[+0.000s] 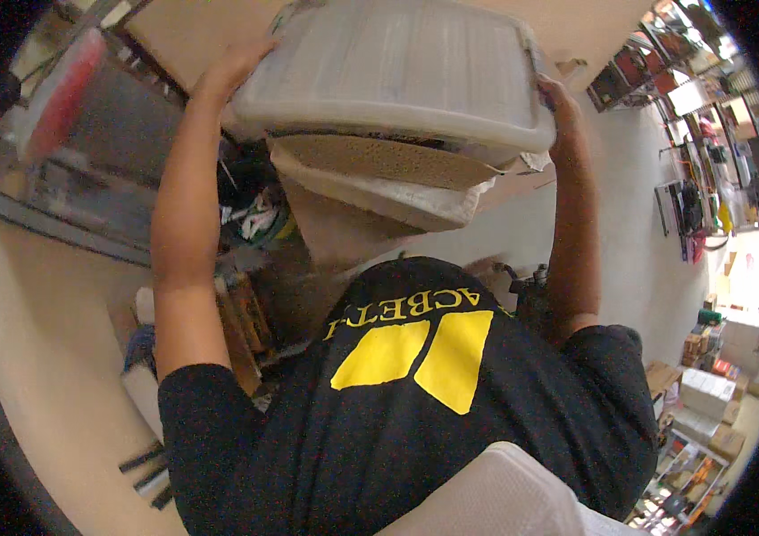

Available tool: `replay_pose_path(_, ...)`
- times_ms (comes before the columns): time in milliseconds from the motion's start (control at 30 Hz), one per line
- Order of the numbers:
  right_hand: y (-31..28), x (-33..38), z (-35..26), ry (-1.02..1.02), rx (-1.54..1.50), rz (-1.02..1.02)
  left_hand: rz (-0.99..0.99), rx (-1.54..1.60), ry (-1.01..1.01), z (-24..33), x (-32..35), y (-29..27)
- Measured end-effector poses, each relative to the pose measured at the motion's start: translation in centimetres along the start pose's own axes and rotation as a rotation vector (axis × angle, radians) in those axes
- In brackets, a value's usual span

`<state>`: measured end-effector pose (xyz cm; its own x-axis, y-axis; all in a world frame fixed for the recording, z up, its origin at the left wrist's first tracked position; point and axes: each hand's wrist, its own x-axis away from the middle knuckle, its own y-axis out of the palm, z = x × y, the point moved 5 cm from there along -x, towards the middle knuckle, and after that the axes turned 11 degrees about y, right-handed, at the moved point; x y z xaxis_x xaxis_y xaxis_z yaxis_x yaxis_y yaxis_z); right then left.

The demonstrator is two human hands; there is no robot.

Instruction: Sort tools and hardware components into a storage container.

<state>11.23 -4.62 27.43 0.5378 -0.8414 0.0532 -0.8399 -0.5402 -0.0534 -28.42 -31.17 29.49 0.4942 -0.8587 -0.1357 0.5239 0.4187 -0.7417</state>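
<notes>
Pale cream walls (638, 259) curve round the scene, with crowded shelves of boxes and small goods (710, 116) far off to the right of the large translucent plastic storage bin with a lid (397, 71), which is held high near the top middle of the view. Both bare arms reach up from a black short-sleeved shirt with a yellow emblem (415, 357) directly below the bin. Left hand (235, 70) is pressed flat against the bin's left end, its grip spread open on the plastic rather than curled round anything; right hand (560, 100) clasps the bin's right end, fingers wrapped over the rim. Just under the bin sits a tan perforated board (379, 159), touching its underside, and beneath that a whitish bundle wrapped in plastic sheet (388, 201) (whether the bin rests on these or is lifted clear of them cannot be told). Left of the bin stands a grey metal machine with a red round part (67, 98). Below and left of the bin lies a jumble of dark tools and wooden pieces (246, 295). White textured cloth (496, 496) fills the lower edge, well below the bin.
</notes>
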Motion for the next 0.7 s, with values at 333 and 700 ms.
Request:
replay_pose_path(333,-2.1,-1.0,-1.8,0.036,0.514,0.077,0.036,0.746,-0.299,0.5,1.7,2.6)
replay_pose_path(700,0.1,-4.1,-13.2,-0.504,0.573,0.298,0.003,0.798,-0.266,2.6,2.2,2.1)
